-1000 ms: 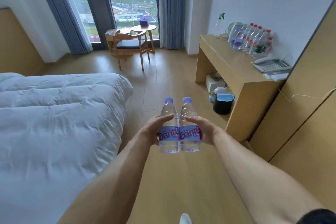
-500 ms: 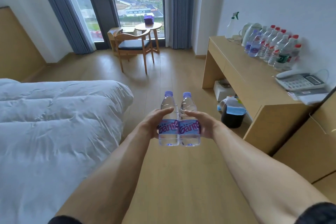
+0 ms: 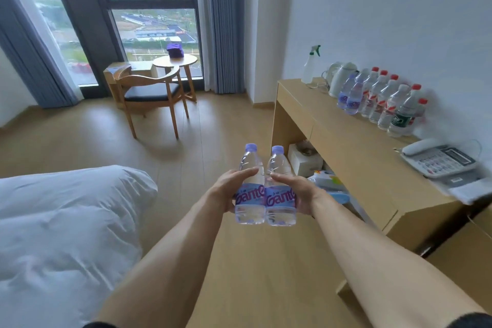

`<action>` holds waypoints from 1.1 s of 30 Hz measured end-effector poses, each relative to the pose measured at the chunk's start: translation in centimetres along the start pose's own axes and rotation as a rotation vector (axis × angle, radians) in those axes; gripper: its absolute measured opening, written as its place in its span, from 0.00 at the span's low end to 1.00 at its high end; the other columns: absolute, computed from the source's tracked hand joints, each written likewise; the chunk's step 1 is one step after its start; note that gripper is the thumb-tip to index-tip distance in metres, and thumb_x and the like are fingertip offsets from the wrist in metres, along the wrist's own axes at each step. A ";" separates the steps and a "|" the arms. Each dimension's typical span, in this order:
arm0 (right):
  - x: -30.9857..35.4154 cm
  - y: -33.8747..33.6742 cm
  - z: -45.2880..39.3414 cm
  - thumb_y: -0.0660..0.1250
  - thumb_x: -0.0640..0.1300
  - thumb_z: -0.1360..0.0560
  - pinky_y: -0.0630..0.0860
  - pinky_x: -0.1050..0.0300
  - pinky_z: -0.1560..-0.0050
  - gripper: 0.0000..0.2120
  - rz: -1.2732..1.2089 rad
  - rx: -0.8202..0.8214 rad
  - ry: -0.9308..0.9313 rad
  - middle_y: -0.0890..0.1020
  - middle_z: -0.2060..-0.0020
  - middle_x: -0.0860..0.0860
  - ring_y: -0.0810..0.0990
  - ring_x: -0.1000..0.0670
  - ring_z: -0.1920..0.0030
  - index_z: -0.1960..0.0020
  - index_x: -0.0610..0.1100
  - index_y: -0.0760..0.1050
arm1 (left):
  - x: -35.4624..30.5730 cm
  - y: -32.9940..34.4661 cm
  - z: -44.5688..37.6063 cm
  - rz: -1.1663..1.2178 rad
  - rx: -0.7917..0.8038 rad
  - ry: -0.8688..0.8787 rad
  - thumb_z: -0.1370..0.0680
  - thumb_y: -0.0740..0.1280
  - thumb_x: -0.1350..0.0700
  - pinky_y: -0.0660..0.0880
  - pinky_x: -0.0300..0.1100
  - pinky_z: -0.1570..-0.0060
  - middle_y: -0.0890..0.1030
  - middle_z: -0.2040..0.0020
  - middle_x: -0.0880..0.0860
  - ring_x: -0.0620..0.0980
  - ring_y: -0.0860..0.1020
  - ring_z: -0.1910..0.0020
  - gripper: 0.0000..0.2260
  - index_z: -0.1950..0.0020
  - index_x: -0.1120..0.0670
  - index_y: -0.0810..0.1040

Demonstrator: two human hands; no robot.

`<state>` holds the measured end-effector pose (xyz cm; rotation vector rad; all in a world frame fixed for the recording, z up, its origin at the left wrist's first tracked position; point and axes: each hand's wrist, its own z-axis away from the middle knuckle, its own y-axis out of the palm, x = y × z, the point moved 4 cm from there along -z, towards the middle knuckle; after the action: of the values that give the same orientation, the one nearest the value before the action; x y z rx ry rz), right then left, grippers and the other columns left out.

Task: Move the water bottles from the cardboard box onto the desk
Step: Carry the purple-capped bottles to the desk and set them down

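Two clear water bottles with purple caps and purple labels stand upright side by side in front of me, above the floor. My left hand [image 3: 226, 192] grips the left bottle [image 3: 249, 186]. My right hand [image 3: 296, 190] grips the right bottle [image 3: 279, 189]. The wooden desk [image 3: 354, 152] stands to the right along the wall. A row of several bottles [image 3: 383, 101] stands at its back, two with purple labels and the others with red caps. The cardboard box is not in view.
A spray bottle [image 3: 311, 65] and a white kettle [image 3: 340, 81] stand at the desk's far end; a telephone [image 3: 439, 161] lies at its near end. Under the desk are a white box and a bin. A bed [image 3: 66, 221] fills the left. A chair [image 3: 151, 98] and a round table [image 3: 175, 61] stand by the window.
I have moved closer to the desk; it now fills more of the right side. Both hands still hold the two bottles together at the same height.
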<state>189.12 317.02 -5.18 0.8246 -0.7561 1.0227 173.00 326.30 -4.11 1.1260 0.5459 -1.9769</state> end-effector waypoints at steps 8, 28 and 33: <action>6.4 -0.7 -10.3 0.73 0.51 0.24 0.84 0.49 0.59 0.24 -0.059 -0.124 -0.014 0.85 0.47 0.38 0.86 0.42 0.54 0.32 0.43 0.73 | -7.1 -3.8 -12.1 -0.072 0.060 -0.023 0.31 0.78 0.39 0.79 0.64 0.47 0.85 0.61 0.53 0.52 0.84 0.62 0.23 0.43 0.49 0.79; 19.7 -14.3 -31.6 0.72 0.49 0.25 0.83 0.47 0.53 0.19 -0.122 -0.104 -0.096 0.86 0.51 0.41 0.86 0.44 0.55 0.38 0.43 0.75 | -21.3 0.6 -38.4 -0.137 0.140 -0.048 0.26 0.75 0.43 0.83 0.57 0.53 0.86 0.55 0.57 0.55 0.85 0.58 0.22 0.38 0.53 0.77; 24.3 -20.3 -36.1 0.76 0.49 0.32 0.81 0.46 0.52 0.19 -0.178 -0.149 -0.139 0.86 0.54 0.40 0.85 0.42 0.57 0.46 0.42 0.77 | -26.1 4.7 -45.2 -0.155 0.185 -0.029 0.25 0.74 0.44 0.79 0.61 0.43 0.85 0.49 0.62 0.59 0.84 0.54 0.22 0.36 0.54 0.77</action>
<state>221.54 352.36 -6.75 0.8241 -0.8502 0.7468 208.19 365.08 -4.94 1.1953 0.4532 -2.2114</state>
